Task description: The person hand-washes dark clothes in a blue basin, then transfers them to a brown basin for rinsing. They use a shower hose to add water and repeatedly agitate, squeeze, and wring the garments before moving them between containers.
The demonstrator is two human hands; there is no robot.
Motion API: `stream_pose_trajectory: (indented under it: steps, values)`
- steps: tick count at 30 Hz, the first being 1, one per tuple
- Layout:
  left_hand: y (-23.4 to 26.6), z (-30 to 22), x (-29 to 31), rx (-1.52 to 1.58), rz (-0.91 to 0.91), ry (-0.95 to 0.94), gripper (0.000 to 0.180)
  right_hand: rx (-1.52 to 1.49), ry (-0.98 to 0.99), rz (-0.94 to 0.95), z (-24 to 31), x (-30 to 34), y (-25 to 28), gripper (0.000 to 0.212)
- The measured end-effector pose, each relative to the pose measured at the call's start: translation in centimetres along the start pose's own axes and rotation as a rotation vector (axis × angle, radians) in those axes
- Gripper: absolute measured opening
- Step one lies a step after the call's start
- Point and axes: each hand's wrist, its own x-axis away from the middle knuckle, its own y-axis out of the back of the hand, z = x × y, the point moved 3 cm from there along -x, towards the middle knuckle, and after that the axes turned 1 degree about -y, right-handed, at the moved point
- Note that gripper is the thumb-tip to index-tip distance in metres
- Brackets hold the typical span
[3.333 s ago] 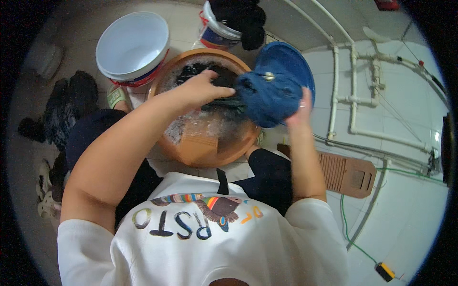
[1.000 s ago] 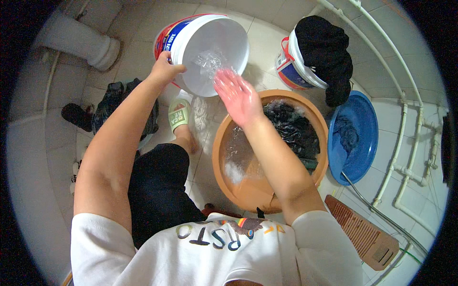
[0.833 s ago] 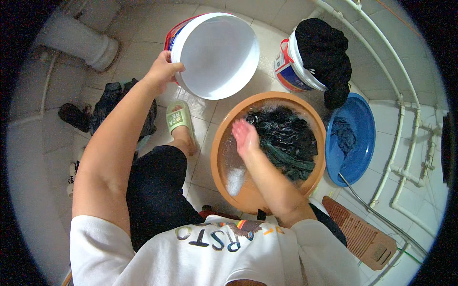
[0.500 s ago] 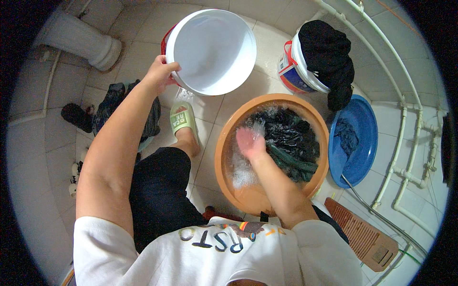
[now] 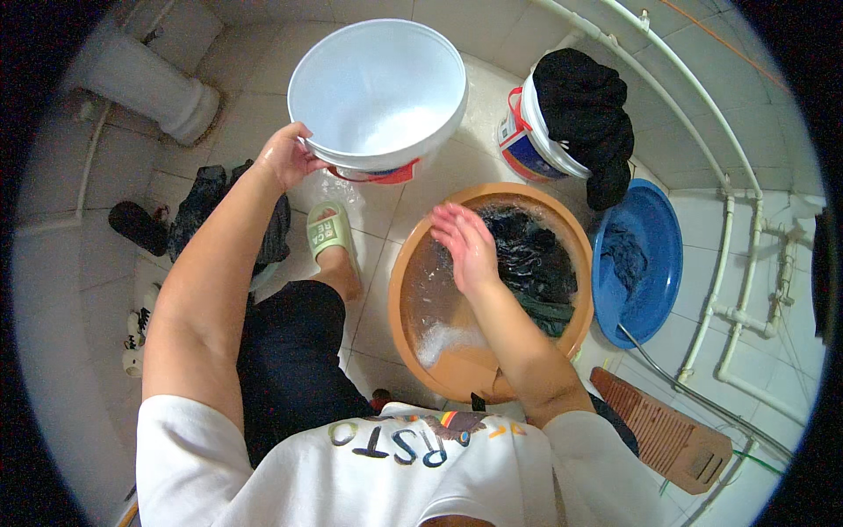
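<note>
My left hand [image 5: 285, 158] is closed on the near left rim of a white bucket [image 5: 378, 79], whose mouth is turned up toward me. A red handle [image 5: 373, 175] shows low on its near side. Over the orange-brown basin [image 5: 408, 351] my right hand [image 5: 467, 244] is raised with its fingers stretched out, holding nothing. Dark wet clothes [image 5: 531, 259] lie in the water on the basin's right side, with a dark green cloth [image 5: 543, 314] at their near edge. White foam [image 5: 443, 341] floats at the near left.
Black clothing [image 5: 581, 110] hangs over another bucket [image 5: 531, 149] at the far right. A blue basin [image 5: 645, 307] holds dark cloth; a hose [image 5: 667, 376] runs from it past a brown washboard [image 5: 663, 430]. Dark clothes [image 5: 206, 211] are heaped at left. White pipes [image 5: 720, 263] line the right wall.
The white bucket has tilted, bringing its red handle to the near side. My right hand has come up from the churning water in the basin, and the water is calmer.
</note>
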Motion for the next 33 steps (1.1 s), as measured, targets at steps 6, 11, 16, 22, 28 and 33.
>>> stream_pose_trajectory:
  steps: [6, 11, 16, 22, 28, 33]
  values:
    - [-1.8, -2.1, -0.4, -0.243, -0.044, -0.248, 0.046, 0.229, -0.307, -0.109, -3.8, 3.6, 7.4, 0.026]
    - [-4.6, -2.0, -0.5, -1.042, -0.211, -0.41, 0.069, 0.346, -0.342, -0.119, -4.8, 4.6, 9.6, 0.025]
    - [-4.8, -1.9, 0.5, -1.572, -0.38, -0.491, 0.061, 0.603, -0.27, -0.091, -5.9, 4.6, 12.0, 0.022]
    - [-4.9, -2.9, 1.4, -1.817, -0.532, -0.811, 0.046, 0.751, -0.084, -0.086, -7.2, 4.2, 14.4, 0.018]
    - [-5.8, -4.1, 2.2, -1.883, -0.672, -0.884, 0.043, 0.853, -0.022, -0.054, -7.6, 4.5, 14.2, 0.018]
    - [-5.6, -4.2, 1.9, -1.84, -0.686, -1.01, 0.043, 1.4, 0.415, 0.038, -3.1, 5.4, 11.3, 0.019]
